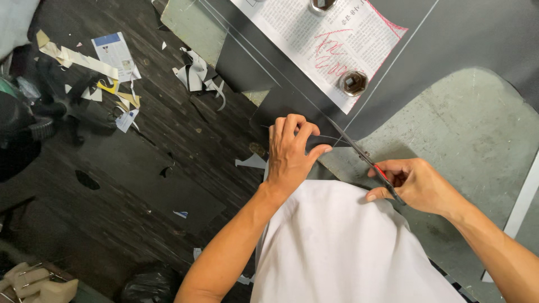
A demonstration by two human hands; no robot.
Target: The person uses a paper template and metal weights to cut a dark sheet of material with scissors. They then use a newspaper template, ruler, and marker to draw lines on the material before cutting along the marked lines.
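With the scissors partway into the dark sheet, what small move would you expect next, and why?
Probably another short snip forward along the white chalk line. The right hand holds the scissors, blades pointing up that line, while the left hand presses the dark sheet flat just beside the blades. The line runs on uncut ahead of the tips.

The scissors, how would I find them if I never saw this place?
Find the big grey table with dark sheet material on it. The right hand at its near edge holds the scissors: thin dark blades, red at the handle, unlike the two metal weights on the paper pattern.
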